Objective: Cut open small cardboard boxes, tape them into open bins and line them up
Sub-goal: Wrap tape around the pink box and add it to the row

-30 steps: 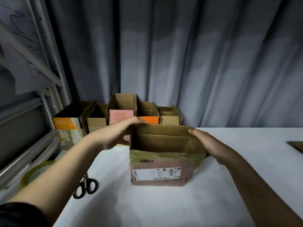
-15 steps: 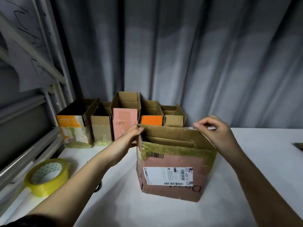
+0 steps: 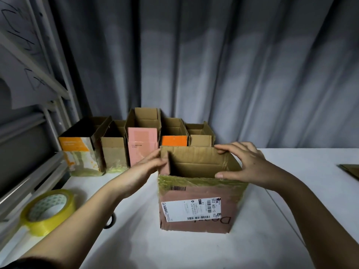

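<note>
Your open-topped box (image 3: 200, 193) sits upright on the white table (image 3: 194, 249), mid-frame, in front of the row of bins. Yellowish tape runs around its upper edge; white shipping label (image 3: 191, 210) on the near face, stuck on upside down.

Your left hand (image 3: 143, 171) is on the box's left top corner, fingers curled around the left wall's edge. Your right hand (image 3: 242, 164) spans the right top corner: thumb pressed on the near rim, fingers reaching over the far rim. Fingers there are only lightly bent, more a press than a clamp. Hands are apart, one on each side of the box.

Row of five finished bins against the grey curtain (image 3: 233, 74), touching side by side: orange-and-white bin (image 3: 79, 154) at far left, plain brown bin (image 3: 113, 152), taller pink bin (image 3: 142, 146), orange-faced bin (image 3: 174, 139), small brown bin (image 3: 200, 137) at right end. Your box stands just in front of the right end of that row.

Yellow tape roll (image 3: 49, 210) lies at the table's left edge, beside the metal rack (image 3: 29, 171). Dark scissor handle (image 3: 110, 222) shows under your left forearm; blades hidden. Flat cardboard piece (image 3: 349, 170) at far right edge.
</note>
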